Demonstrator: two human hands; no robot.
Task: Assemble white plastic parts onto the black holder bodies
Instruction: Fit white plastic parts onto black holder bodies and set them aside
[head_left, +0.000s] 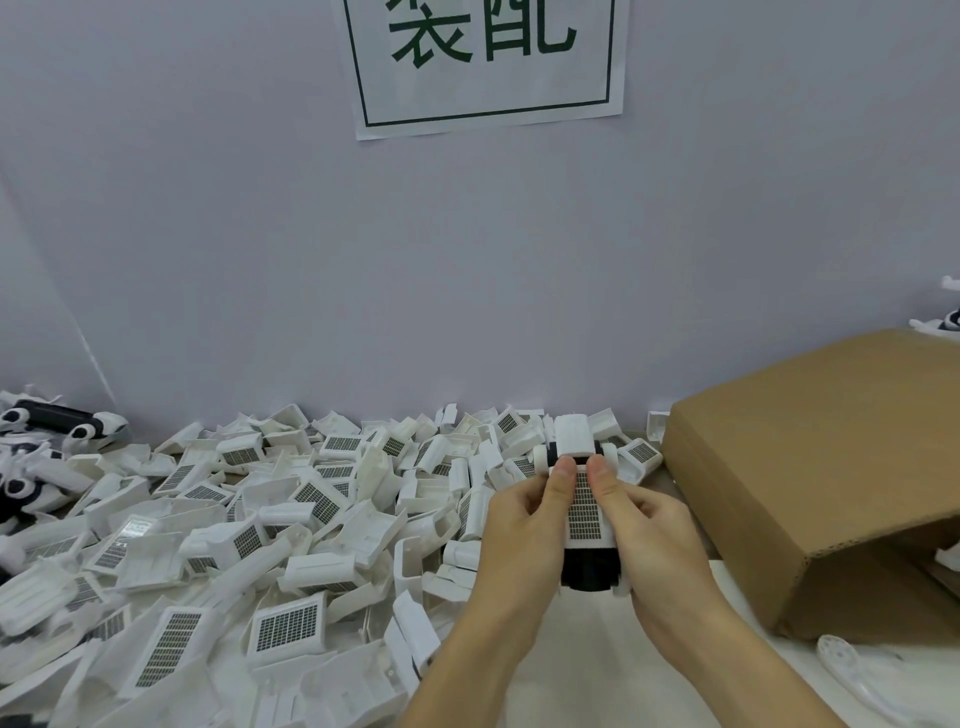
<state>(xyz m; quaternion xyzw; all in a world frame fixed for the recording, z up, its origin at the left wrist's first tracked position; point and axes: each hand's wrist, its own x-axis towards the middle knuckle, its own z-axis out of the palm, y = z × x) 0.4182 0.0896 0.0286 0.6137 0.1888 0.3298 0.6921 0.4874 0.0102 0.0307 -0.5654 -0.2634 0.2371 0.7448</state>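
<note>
Your left hand (524, 525) and right hand (647, 525) both grip one holder (587, 519) above the counter (753, 660), thumbs pressed side by side on its white gridded panel, fingers curled around its sides. The holder is white on top with a black body showing at its near end and a white block at its far end. A heap of white parts (249, 545) covers the counter to your left, reaching the wall, and a brown carton (810, 467) sits just right of your hands.
</note>
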